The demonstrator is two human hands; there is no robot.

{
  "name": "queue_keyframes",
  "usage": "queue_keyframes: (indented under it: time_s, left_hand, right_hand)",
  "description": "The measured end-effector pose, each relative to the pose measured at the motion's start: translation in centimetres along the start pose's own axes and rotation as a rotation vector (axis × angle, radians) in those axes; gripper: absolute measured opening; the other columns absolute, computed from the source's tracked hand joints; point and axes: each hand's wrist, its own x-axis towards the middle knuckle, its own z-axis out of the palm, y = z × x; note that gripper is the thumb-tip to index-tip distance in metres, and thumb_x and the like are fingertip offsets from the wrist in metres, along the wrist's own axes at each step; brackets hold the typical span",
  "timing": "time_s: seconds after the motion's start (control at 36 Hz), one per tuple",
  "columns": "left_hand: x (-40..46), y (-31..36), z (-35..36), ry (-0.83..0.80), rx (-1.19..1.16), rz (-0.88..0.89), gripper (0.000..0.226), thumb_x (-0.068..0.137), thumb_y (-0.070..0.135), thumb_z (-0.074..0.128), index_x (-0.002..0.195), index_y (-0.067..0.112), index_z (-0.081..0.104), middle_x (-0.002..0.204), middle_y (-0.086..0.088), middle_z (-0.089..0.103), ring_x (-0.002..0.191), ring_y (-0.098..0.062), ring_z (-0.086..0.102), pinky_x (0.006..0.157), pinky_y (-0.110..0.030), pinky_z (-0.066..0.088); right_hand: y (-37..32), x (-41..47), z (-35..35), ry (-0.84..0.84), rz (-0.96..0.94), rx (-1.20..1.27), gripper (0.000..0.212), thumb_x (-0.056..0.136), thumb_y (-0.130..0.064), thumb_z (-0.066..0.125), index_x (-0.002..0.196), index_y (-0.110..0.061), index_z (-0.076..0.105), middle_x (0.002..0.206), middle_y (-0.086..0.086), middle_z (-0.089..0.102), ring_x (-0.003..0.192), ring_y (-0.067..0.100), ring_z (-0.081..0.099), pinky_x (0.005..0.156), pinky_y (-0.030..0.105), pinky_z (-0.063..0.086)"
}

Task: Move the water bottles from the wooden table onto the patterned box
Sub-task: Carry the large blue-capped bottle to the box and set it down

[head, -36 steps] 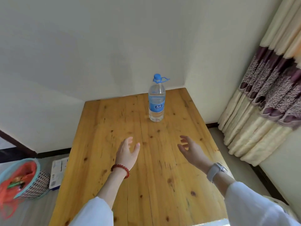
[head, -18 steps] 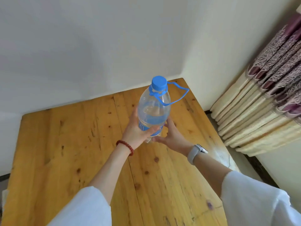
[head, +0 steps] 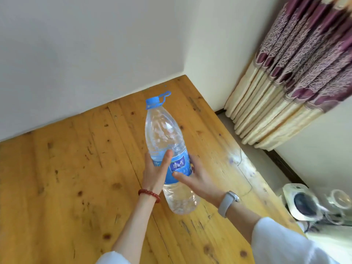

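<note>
1. The water bottle [head: 165,149] (blue cap tilted toward 12 o'clock) is held above the wooden worktop [head: 66,168].
2. Left hand [head: 155,171] grips its label at 9 o'clock.
3. Right hand [head: 200,180] grips it at 3 o'clock.

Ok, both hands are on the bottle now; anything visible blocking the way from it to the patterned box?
Cannot say: the patterned box is not in view. The water bottle is held over the wooden table by the left hand and right hand. Nothing else stands on the visible tabletop around it.
</note>
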Motion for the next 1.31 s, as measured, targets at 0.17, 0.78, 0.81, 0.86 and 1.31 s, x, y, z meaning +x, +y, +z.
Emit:
queue_keyframes:
  time_s: [0.17,0.78,0.81,0.86,1.31]
  left_hand:
    - [-8.0,-2.5,3.6,-0.188,0.092,-0.065,0.076,0.054,0.073,0.053,0.114,0.025,0.046,0.102,0.017,0.061,0.096,-0.001,0.060,0.083,-0.027,0.048]
    - [-53.0,-7.8,31.0,-1.133,0.441,0.208,0.096,0.048,0.072,0.067,0.127,0.029,0.034,0.114,0.001,0.063,0.099,-0.012,0.064,0.090,-0.042,0.052]
    - [-56.0,-8.4,32.8,-1.203,0.465,0.236,0.089,0.049,0.072,0.067,0.123,0.033,0.035,0.115,0.002,0.062,0.101,-0.011,0.063,0.093,-0.042,0.050]
    - [-59.6,-9.4,35.5,-1.298,0.502,0.265,0.091,0.048,0.078,0.065,0.122,0.033,0.035,0.117,0.001,0.062,0.104,-0.014,0.062,0.094,-0.042,0.049]
    - [-98.2,-19.4,54.6,-1.990,0.655,0.485,0.058,0.064,0.056,0.068,0.109,0.029,0.042,0.098,0.011,0.066,0.092,-0.012,0.065,0.085,-0.033,0.051]
  right_hand:
    - [3.4,-10.4,-2.8,0.092,0.114,-0.023,0.050,0.063,-0.061,0.069,0.105,-0.065,0.041,0.116,-0.007,0.057,0.113,0.015,0.053,0.096,0.042,0.047]
    - [15.8,-66.5,-15.3,0.944,0.361,0.061,0.079,0.076,-0.043,0.067,0.137,-0.032,0.019,0.109,-0.018,0.062,0.098,-0.002,0.060,0.089,0.021,0.046]
    - [16.7,-70.0,-15.6,1.017,0.392,0.063,0.082,0.073,-0.051,0.066,0.137,-0.033,0.019,0.111,-0.016,0.062,0.102,0.001,0.059,0.092,0.024,0.045]
    - [17.9,-74.1,-16.1,1.113,0.422,0.068,0.086,0.064,-0.064,0.060,0.136,-0.038,0.019,0.113,-0.014,0.063,0.106,0.005,0.058,0.095,0.033,0.046]
    - [30.2,-108.0,-19.5,1.858,0.606,0.385,0.074,0.065,-0.051,0.065,0.127,-0.038,0.028,0.122,-0.012,0.054,0.108,0.002,0.058,0.096,0.037,0.047]
